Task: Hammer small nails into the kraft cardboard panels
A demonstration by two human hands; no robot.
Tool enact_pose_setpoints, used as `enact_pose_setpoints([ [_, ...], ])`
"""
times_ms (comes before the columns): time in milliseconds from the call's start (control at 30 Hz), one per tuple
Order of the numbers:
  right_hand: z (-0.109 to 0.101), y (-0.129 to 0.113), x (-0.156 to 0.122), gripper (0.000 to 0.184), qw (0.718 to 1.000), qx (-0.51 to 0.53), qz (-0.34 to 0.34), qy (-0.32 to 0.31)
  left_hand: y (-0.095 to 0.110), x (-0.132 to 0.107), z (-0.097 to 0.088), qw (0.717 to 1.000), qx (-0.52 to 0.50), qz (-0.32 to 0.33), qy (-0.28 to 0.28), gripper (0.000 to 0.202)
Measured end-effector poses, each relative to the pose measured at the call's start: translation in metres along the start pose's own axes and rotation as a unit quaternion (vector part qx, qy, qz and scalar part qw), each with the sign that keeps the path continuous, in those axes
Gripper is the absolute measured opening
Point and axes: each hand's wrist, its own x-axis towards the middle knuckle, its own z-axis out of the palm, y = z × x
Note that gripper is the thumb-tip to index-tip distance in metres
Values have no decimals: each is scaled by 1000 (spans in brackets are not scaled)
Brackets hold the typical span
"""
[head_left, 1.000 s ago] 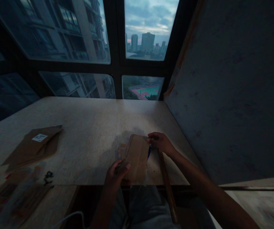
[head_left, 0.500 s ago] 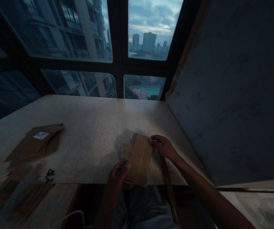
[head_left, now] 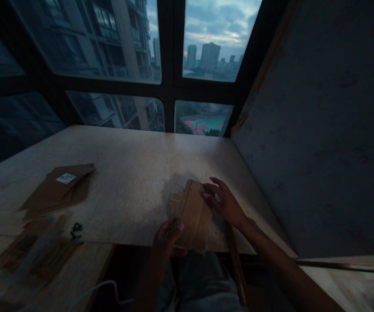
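- Since half a second ago, the right hand (head_left: 223,198) has loosened its pinch, its fingers now spread at the upper right corner of the cardboard piece (head_left: 193,219)
- The left hand (head_left: 167,238) pinches that piece's lower left edge, thumb on top, above the table's (head_left: 125,160) near edge
- It's in hand, one side ragged; what's left to do, I can't tell
- A wooden rod (head_left: 238,273) crowds the right wrist; brown flat pieces (head_left: 52,193) lie well left
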Motion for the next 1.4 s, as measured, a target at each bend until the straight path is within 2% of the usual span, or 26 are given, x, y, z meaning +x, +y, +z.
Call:
enact_pose_setpoints([
  [133,5,2,3,46,996,-64,-17,-55,3,-4,8,999,-39,19,-3,61],
  [300,8,7,8,53,991,-110,-31,-68,8,-3,19,996,-72,46,-12,58],
  [433,11,9,18,50,986,-130,-63,-85,8,0,33,994,-95,41,-41,52],
  [533,16,12,30,48,983,-146,-77,-82,7,2,46,991,-107,47,-69,46],
  [733,22,14,53,41,980,-167,-97,-55,6,13,68,986,-137,72,-58,43],
  [933,16,-1,33,41,979,-155,-121,-61,2,4,62,986,-130,73,-71,45],
  [1100,18,-3,17,44,979,-147,-126,-62,-2,2,55,986,-139,50,-76,50],
  [1267,18,-2,20,47,975,-161,-135,-66,-7,13,55,993,-109,4,-50,44],
  [1400,15,-6,25,45,976,-161,-139,-53,-8,14,54,993,-111,4,-35,37],
])
